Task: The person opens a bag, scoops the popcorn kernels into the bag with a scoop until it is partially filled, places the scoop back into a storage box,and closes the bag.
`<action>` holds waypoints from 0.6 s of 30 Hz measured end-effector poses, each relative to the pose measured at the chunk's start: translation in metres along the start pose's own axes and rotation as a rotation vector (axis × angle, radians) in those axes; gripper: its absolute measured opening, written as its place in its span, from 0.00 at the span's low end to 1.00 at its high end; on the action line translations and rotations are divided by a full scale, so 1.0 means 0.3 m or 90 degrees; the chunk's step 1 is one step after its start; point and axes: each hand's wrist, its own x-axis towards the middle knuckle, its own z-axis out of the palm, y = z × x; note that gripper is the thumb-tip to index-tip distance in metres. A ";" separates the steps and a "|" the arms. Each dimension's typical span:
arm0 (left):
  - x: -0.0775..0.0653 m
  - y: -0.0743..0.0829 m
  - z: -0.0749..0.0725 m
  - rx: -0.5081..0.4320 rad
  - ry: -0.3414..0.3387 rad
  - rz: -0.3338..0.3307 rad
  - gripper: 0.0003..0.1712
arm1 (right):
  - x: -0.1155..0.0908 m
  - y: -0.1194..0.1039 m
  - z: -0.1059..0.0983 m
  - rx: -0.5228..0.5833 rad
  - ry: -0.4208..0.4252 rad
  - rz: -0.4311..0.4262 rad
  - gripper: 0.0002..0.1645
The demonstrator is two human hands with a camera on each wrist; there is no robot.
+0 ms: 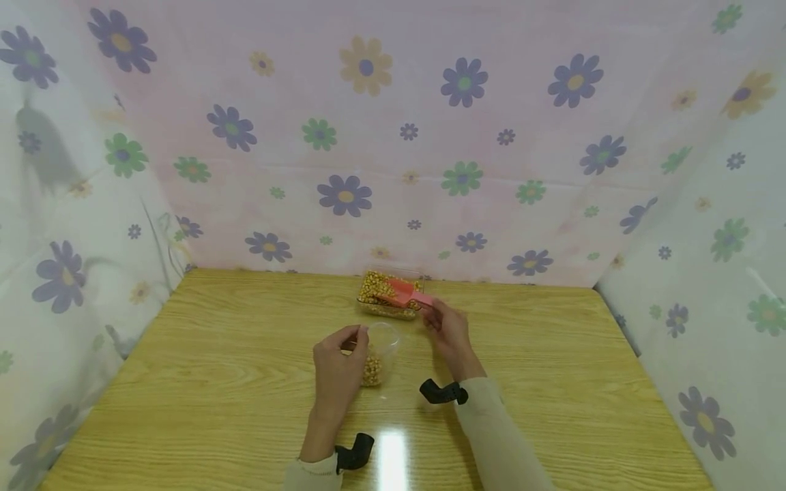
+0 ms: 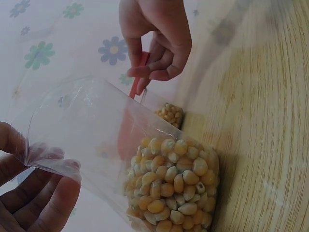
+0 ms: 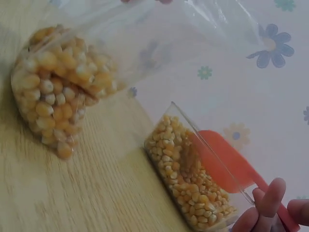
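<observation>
Red plastic scoop (image 3: 227, 162), just one, has its blade in one clear rectangular box (image 1: 389, 314) of yellow corn kernels (image 3: 169, 145). Your right hand (image 1: 449, 332) has its fingers clamped on the handle. Your left hand's (image 1: 336, 365) fingers pinch the top of one clear plastic bag (image 2: 91, 121), part-full of kernels, resting on the wood-grain surface (image 1: 233, 382) near the box.
</observation>
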 end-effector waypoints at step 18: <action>0.003 0.008 -0.005 -0.002 -0.008 -0.014 0.08 | -0.054 0.061 -0.018 0.251 -0.078 0.056 0.13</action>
